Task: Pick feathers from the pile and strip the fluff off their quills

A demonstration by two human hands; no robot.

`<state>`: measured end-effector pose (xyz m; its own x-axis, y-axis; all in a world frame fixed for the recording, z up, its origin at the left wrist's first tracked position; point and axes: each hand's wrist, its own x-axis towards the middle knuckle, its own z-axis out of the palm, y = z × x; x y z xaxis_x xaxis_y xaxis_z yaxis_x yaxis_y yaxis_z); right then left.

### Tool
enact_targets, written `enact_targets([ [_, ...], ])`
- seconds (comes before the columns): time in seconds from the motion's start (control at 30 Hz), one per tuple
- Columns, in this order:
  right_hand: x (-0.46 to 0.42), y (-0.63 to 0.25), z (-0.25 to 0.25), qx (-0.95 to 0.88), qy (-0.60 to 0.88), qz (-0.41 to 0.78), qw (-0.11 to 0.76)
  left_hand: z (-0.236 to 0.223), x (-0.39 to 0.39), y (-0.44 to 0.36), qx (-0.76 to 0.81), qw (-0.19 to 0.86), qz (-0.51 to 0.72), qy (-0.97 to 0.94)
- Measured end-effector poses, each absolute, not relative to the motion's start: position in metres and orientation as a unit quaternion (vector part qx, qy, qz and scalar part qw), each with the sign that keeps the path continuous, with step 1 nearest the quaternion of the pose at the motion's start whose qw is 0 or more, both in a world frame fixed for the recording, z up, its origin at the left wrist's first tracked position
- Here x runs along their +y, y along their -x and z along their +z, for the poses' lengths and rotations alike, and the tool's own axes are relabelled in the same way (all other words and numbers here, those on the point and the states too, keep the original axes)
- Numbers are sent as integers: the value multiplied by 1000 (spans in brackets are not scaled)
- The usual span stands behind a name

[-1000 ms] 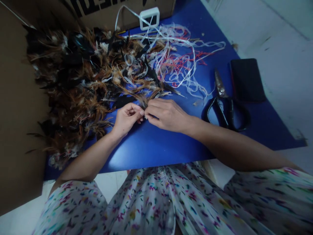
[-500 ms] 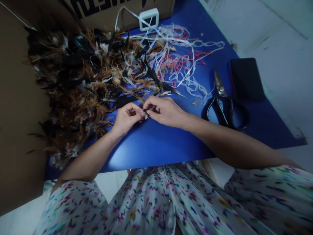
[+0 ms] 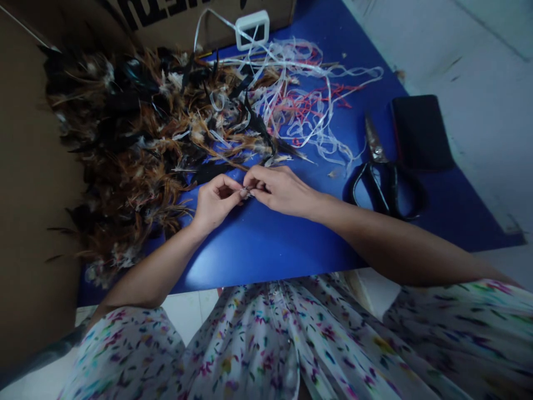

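My left hand (image 3: 217, 203) and my right hand (image 3: 281, 189) meet over the near part of the blue table (image 3: 266, 250). Thumb and forefinger of each are pinched on a small tuft of feathers (image 3: 247, 193) between them; mostly its pale end shows, and the fingers hide the rest. Just beyond and left of my hands spreads a large heap of brown and black feathers (image 3: 154, 144). One long dark feather (image 3: 210, 172) lies right behind my left hand.
Tangled white and red ribbon (image 3: 308, 105) lies at the back. Black-handled scissors (image 3: 378, 172) rest right of my right forearm, beside a dark flat case (image 3: 421, 133). A small white-framed device (image 3: 252, 30) leans on a cardboard box (image 3: 179, 33). More cardboard (image 3: 37, 194) stands at the left.
My fingers have shifted slightly on the tuft, and less of its dark part shows between them. The heap, ribbon and scissors lie as before.
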<state>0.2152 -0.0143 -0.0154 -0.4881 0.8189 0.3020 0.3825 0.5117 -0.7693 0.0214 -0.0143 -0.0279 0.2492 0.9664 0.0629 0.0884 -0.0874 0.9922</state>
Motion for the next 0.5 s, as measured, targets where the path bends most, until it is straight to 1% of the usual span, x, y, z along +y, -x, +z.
enact_targets([
  [0.13, -15, -214, -15, -794, 391, 322, 336, -35, -17, -22, 440, 483, 440, -616],
  [0.27, -17, -211, -14, -769, 416, 340, 346, -41, -19, -20, 444, 424, 451, -648],
  [0.5, -17, -205, -22, -674, 438, 442, 397, -40, -22, -20, 440, 340, 462, -691],
])
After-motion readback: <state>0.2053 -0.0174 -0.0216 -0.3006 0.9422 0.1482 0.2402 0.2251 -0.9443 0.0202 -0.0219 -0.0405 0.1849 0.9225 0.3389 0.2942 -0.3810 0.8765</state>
